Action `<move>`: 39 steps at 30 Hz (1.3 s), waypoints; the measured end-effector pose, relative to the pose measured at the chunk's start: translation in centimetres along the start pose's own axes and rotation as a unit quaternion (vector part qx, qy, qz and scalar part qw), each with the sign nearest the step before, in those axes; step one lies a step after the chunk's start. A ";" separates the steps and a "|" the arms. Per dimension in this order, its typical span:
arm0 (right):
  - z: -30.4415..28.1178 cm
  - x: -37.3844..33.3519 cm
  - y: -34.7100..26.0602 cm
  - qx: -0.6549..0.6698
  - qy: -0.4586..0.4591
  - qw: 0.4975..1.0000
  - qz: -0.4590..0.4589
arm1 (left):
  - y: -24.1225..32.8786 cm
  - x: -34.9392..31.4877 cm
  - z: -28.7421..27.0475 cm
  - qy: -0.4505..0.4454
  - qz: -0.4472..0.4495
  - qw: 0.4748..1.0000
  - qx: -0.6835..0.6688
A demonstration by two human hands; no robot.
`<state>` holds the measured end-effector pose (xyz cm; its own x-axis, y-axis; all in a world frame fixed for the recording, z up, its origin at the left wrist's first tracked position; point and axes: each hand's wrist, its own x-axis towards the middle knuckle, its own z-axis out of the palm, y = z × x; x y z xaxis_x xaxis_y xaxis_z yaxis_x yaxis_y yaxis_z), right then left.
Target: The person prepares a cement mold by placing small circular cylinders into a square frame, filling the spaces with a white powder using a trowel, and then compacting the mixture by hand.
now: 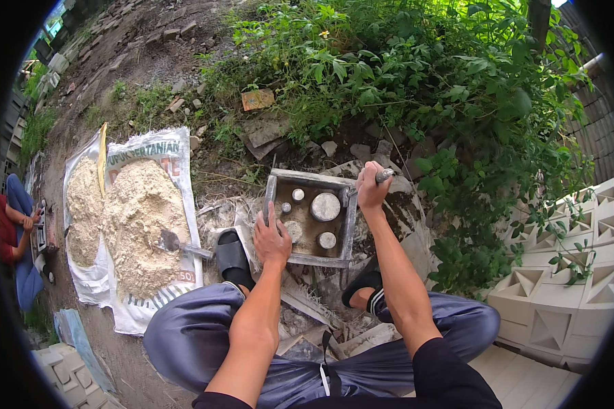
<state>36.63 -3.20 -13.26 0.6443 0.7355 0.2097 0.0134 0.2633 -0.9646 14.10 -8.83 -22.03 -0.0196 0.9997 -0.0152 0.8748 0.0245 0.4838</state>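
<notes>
A square grey mould frame [311, 178] rests on the ground between my feet. Inside it, round pale plugs of several sizes, among them a large disc [325, 206], stand up from a brownish bed. Over the frame's left side lies my left hand [271, 238], its fingers stretched out and apart. My right hand [372, 188] is closed round a grey, rounded handle-like piece [385, 175] beside the frame's far right corner. What that piece joins below the fist is hidden.
Left of the frame, a pale sandy heap [147, 204] lies on opened white sacks [177, 146], with a trowel [174, 242] in it. Patterned cream blocks [559, 293] are stacked at right. Bushes [389, 75] grow beyond. Another person [20, 232] sits at far left.
</notes>
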 end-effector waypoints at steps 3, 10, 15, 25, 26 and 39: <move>1.0 0.8 -1.6 0.013 -0.047 0.997 0.067 | -1.2 -0.1 0.2 0.008 -0.005 1.000 0.008; -2.2 -3.7 1.7 -0.132 0.002 0.990 -0.046 | 0.6 0.3 -0.3 -0.003 0.004 1.000 -0.006; 1.5 -3.0 -3.3 -0.140 -0.059 0.988 0.020 | -0.8 0.0 -0.7 -0.013 -0.017 1.000 0.005; -0.3 -5.0 -1.2 -0.134 -0.071 0.988 0.009 | -0.7 0.0 0.0 0.016 0.001 1.000 0.011; -0.2 -4.8 -1.5 -0.148 -0.074 0.986 0.020 | -0.7 -0.1 -0.1 0.015 0.001 1.000 0.011; -0.6 -7.5 -6.3 0.019 0.028 0.997 0.067 | -0.8 0.3 -0.4 0.006 -0.002 1.000 0.009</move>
<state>32.12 -10.76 -8.87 0.6806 0.7293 0.0693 -0.1032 0.1890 -0.9765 13.19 -8.53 -22.03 -0.0293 0.9996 -0.0058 0.8833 0.0286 0.4679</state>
